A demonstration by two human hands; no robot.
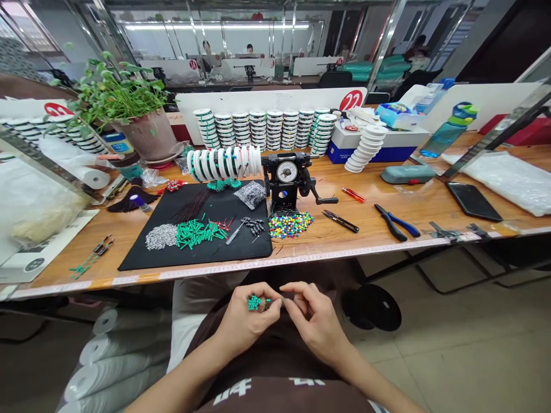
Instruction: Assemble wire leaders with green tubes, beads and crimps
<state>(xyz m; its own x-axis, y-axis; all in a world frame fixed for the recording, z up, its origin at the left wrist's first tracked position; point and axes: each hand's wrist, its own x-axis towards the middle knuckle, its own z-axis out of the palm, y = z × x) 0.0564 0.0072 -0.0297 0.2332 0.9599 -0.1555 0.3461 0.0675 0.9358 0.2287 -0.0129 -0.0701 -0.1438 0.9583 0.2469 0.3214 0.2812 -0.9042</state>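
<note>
Head view, and the left hand [243, 321] closes around a bunch of green-tipped pieces [253, 303], down at 6 o'clock. The right hand [316, 324] curls in, thumb and index nearly meeting the left's fingertips; whether it grips anything, I can't tell. Looks like fine fingertip work on 1 small piece, calling for a light pinch and a steady bunch. Up at 10 o'clock from the hands, green tubes [200, 234] lie on the black mat [146, 259].

Showed green on the bundle [254, 303] in the left hand [246, 316]; beyond it, black on the mat [221, 203], mottled yellow, blue, red on the beads [291, 224].
</note>
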